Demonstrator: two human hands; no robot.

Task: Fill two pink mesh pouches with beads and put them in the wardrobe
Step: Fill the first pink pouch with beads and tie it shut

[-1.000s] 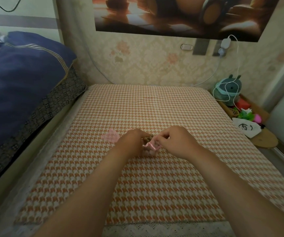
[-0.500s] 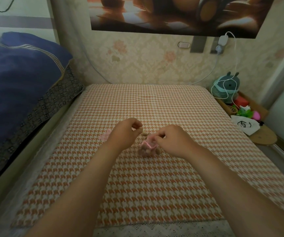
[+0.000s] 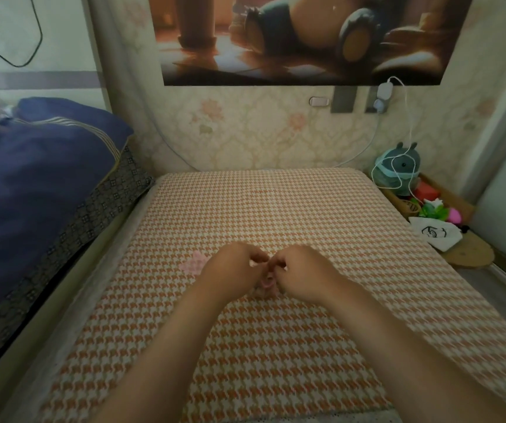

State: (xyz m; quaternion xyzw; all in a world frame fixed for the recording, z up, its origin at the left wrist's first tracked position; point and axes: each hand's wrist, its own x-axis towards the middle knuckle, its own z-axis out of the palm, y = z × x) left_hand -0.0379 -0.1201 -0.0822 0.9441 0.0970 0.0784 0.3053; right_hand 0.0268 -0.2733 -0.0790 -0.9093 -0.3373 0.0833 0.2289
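**First pouch being drawn shut, second one waiting**

Farthest left, the flat pouch (image 3: pixel 192 265) lay on the checked cloth (image 3: pixel 276 209), just beside the left hand (image 3: pixel 233 270) and touched by neither hand. Its outline was too soft for me to name a long axis.

The left hand's fingers were curled, tips against the right's. I could not tell whether they pinched a cord.

Between the hands sat the gathered pouch (image 3: pixel 266 283), mostly hidden. Its mouth pointed up toward the fingertips and its body rested on the cloth, so I read its long axis as roughly upright.

The right hand (image 3: pixel 303 274) pinched it at the neck.

I judged this the closing of the first pouch. The next move would call for an even, opposed pull with the mouth kept upward, then a reach left for the flat pouch.
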